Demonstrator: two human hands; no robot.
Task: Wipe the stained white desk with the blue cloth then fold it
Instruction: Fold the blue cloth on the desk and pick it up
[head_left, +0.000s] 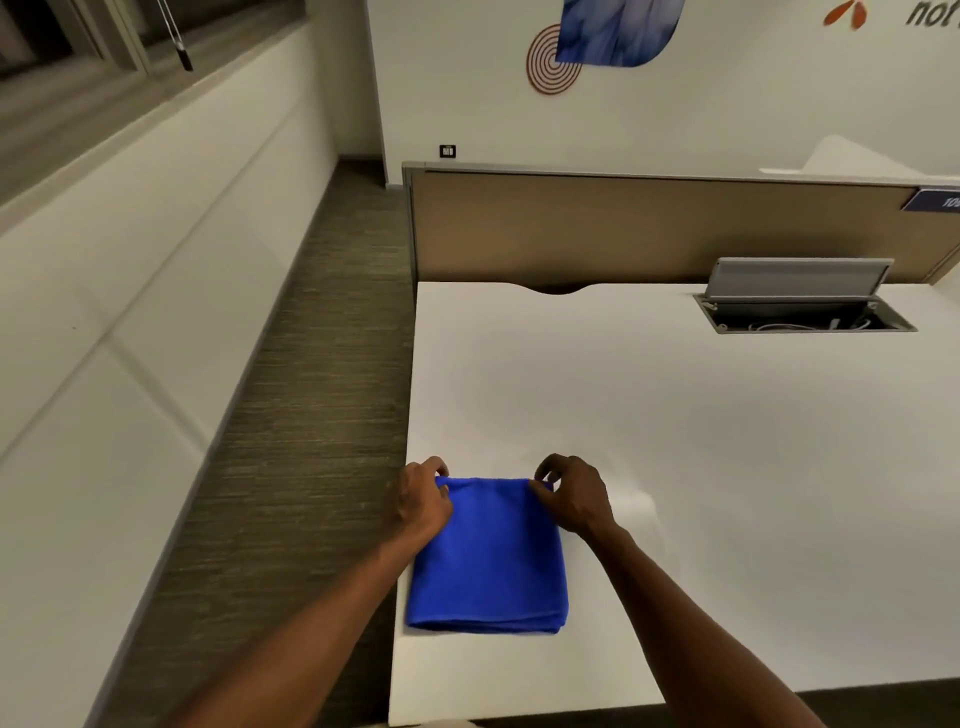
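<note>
The blue cloth lies folded into a rectangle near the front left corner of the white desk. My left hand pinches the cloth's far left corner. At the far right corner, my right hand pinches the cloth between thumb and fingers. Both forearms reach in from the bottom of the view on either side of the cloth. I can make out no stain on the desk surface.
A tan partition panel closes the desk's far edge. An open grey cable hatch with wires inside sits at the back right. The desk's left edge drops to a carpeted aisle beside a white wall.
</note>
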